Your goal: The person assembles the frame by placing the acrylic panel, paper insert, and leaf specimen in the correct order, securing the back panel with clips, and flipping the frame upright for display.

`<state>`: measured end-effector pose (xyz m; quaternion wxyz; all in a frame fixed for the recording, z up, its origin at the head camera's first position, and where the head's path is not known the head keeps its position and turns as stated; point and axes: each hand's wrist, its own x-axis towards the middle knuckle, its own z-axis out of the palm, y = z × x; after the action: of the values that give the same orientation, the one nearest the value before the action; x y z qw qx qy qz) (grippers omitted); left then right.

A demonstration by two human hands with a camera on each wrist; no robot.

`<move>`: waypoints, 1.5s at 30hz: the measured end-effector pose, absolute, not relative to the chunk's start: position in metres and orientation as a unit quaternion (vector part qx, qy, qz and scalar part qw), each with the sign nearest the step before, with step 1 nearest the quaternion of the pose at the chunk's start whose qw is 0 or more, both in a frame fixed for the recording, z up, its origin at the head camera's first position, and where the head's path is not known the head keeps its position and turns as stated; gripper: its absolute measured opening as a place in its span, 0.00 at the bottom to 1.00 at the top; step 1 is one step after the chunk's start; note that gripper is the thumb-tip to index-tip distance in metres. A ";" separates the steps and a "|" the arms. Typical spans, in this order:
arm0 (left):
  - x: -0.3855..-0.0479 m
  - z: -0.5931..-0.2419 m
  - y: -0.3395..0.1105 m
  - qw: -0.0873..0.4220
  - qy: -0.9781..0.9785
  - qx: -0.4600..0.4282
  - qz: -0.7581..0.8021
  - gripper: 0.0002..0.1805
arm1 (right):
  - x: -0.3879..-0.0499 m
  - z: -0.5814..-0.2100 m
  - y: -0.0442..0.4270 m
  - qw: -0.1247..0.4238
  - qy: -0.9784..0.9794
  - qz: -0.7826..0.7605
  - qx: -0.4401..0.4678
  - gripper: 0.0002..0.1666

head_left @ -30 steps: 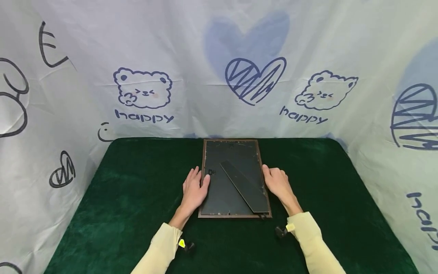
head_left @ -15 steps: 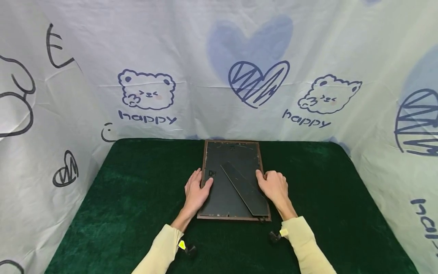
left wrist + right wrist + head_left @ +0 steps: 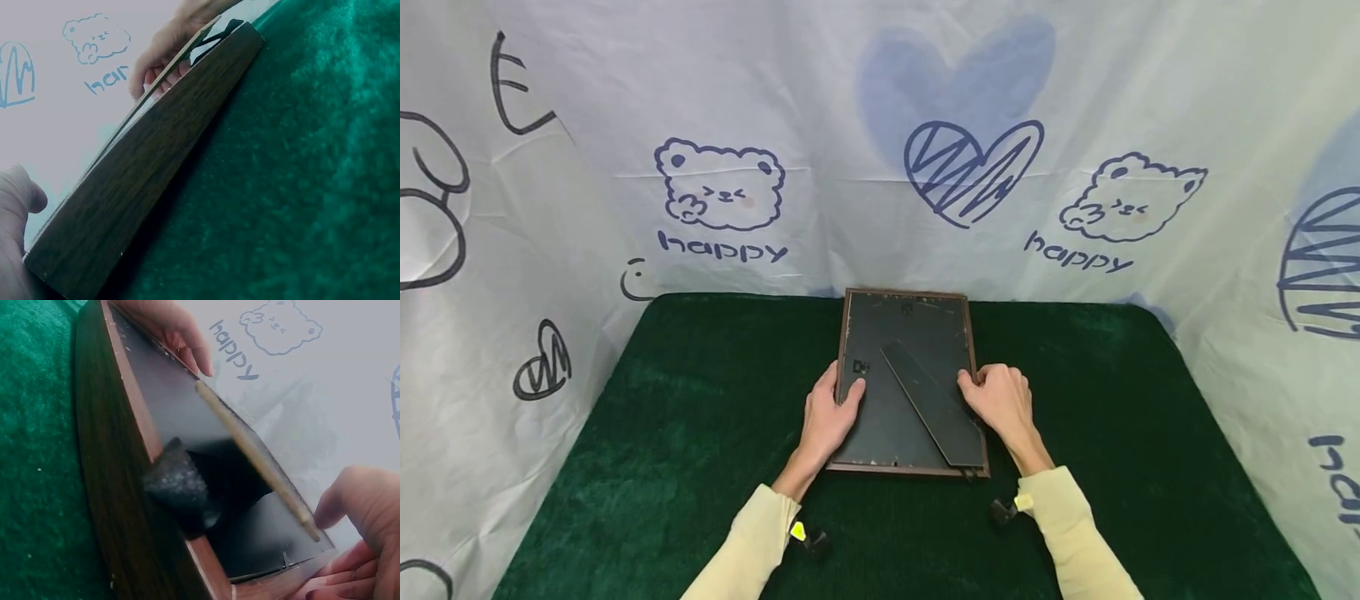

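Observation:
A brown wood-edged picture frame [image 3: 865,442] is held back side up in the head view, its front hidden. On its black back, a slanted easel leg [image 3: 932,408] stands partly raised in the wrist views. A dark ribbon [image 3: 178,487] hangs beside it in the right wrist view. My left hand [image 3: 827,421] grips the left side, thumb on the back and fingers around the edge. On the opposite side my right hand [image 3: 1003,408] grips the edge, its thumb over the back and its fingers curled below. A dark shadow shows under the frame's near edge [image 3: 150,156].
Dark green velvety cloth [image 3: 700,400] covers the table. Behind it and at both sides hangs a white curtain [image 3: 827,100] with drawn bears and hearts. Small dark devices [image 3: 1003,510] sit at the wrists.
My right hand has shifted inward and taken hold of the frame's right edge. My left fingers have gone around the left edge. The frame has risen slightly at its far end.

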<state>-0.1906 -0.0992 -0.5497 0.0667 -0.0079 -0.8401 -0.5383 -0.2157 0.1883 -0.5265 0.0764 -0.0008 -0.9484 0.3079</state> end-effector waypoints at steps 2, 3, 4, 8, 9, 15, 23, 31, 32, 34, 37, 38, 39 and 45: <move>-0.192 -0.550 -0.100 0.074 -0.846 -0.011 -0.528 0.29 | -0.217 -0.525 0.189 0.076 -0.949 0.307 0.002 0.31; -0.193 -0.550 -0.100 0.074 -0.848 -0.013 -0.524 0.29 | -0.218 -0.525 0.189 0.075 -0.949 0.306 0.004 0.30; -0.193 -0.551 -0.101 0.071 -0.850 -0.013 -0.521 0.29 | -0.218 -0.524 0.189 0.073 -0.950 0.305 0.005 0.30; -0.194 -0.553 -0.103 0.051 -0.861 -0.012 -0.505 0.31 | -0.218 -0.526 0.191 0.066 -0.950 0.306 0.009 0.29; -0.195 -0.554 -0.103 0.044 -0.863 -0.013 -0.503 0.31 | -0.218 -0.526 0.191 0.066 -0.950 0.306 0.009 0.29; -0.193 -0.558 -0.102 0.041 -0.871 -0.013 -0.489 0.29 | -0.218 -0.533 0.194 0.059 -0.949 0.311 0.010 0.25; -0.192 -0.556 -0.101 0.046 -0.874 -0.019 -0.483 0.28 | -0.220 -0.535 0.194 0.071 -0.957 0.281 0.014 0.22; -0.192 -0.548 -0.099 0.036 -0.856 -0.001 -0.515 0.33 | -0.223 -0.530 0.199 0.083 -0.946 0.310 0.050 0.21; -0.191 -0.548 -0.098 0.042 -0.852 0.000 -0.521 0.34 | -0.223 -0.530 0.200 0.087 -0.943 0.316 0.053 0.20; -0.191 -0.546 -0.097 0.058 -0.847 -0.002 -0.529 0.34 | -0.223 -0.529 0.201 0.098 -0.937 0.330 0.062 0.16; -0.190 -0.543 -0.096 0.082 -0.836 -0.019 -0.542 0.35 | -0.223 -0.526 0.202 0.113 -0.927 0.351 0.074 0.12; -0.190 -0.542 -0.097 0.086 -0.832 -0.026 -0.548 0.35 | -0.223 -0.525 0.203 0.117 -0.923 0.357 0.076 0.12; -0.190 -0.541 -0.097 0.090 -0.829 -0.035 -0.551 0.36 | -0.223 -0.523 0.203 0.121 -0.920 0.364 0.077 0.11; -0.195 -0.538 -0.103 0.107 -0.808 -0.073 -0.575 0.36 | -0.220 -0.513 0.199 0.109 -0.904 0.407 0.076 0.13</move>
<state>-0.1950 -0.1027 -0.5377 0.1068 -0.0726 -0.8082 -0.5745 -0.2201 0.1992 -0.5134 0.1088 0.0763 -0.9037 0.4071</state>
